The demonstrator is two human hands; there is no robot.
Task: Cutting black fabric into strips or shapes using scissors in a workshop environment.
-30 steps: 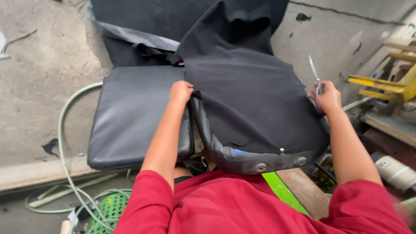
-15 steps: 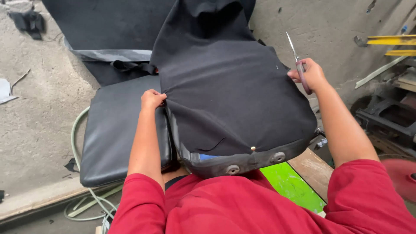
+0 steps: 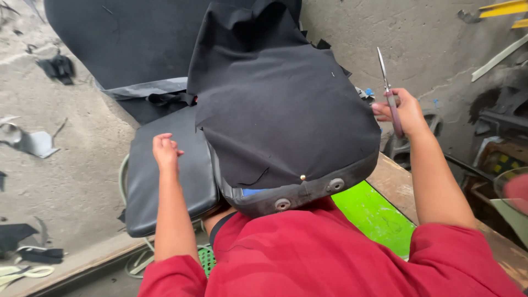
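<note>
Since a second ago: left hand has come off the seat's edge and lifted, fingers loosely curled, holding nothing; right hand has risen, closed on scissors, blades pointing up.

Seat: black fabric cover, rests against the person's lap, base with two round fittings toward the body.

Cushion: grey, flat, just left of the seat, under the left hand.

Floor: bare concrete, scattered fabric scraps at left; open room there.

Tabletop: wooden, right side, green sheet on it; clutter crowds the right edge.
</note>
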